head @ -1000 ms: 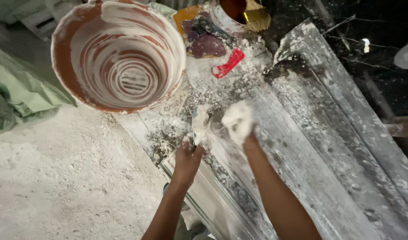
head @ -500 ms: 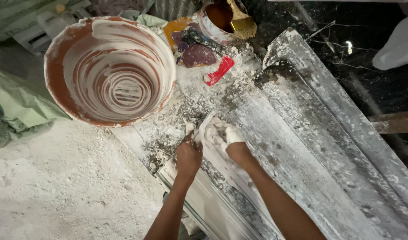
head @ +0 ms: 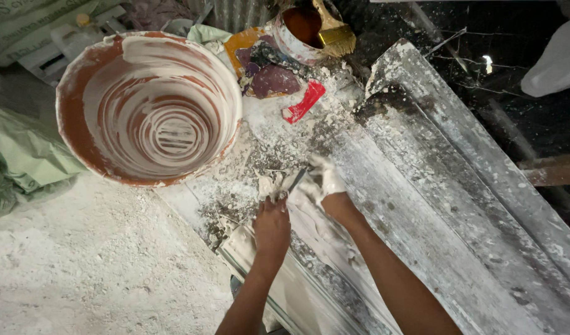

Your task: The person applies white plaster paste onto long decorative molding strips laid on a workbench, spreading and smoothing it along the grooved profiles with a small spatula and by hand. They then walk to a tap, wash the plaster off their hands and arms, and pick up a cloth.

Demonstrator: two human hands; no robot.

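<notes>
My left hand (head: 271, 222) grips a small scraper (head: 295, 181) whose thin blade points up and to the right, with a lump of white plaster stuck near its handle. My right hand (head: 324, 178), coated in white plaster, presses on the surface right beside the blade tip. Both hands rest on a long grey moulded panel (head: 421, 217) that runs from upper middle to lower right and is crusted with dried plaster. A white plaster strip (head: 285, 273) lies under my forearms.
A large brown bucket (head: 149, 105) smeared with white plaster stands at upper left. Behind it are a small tin with a brush (head: 316, 28), a red plastic piece (head: 303, 102) and dark rags (head: 269, 74). Green sacks (head: 18, 161) lie at left. Plaster dust covers the floor.
Both hands have moved down and left along the panel, closer together. The right hand has lowered from a raised position onto the surface next to the scraper blade.
</notes>
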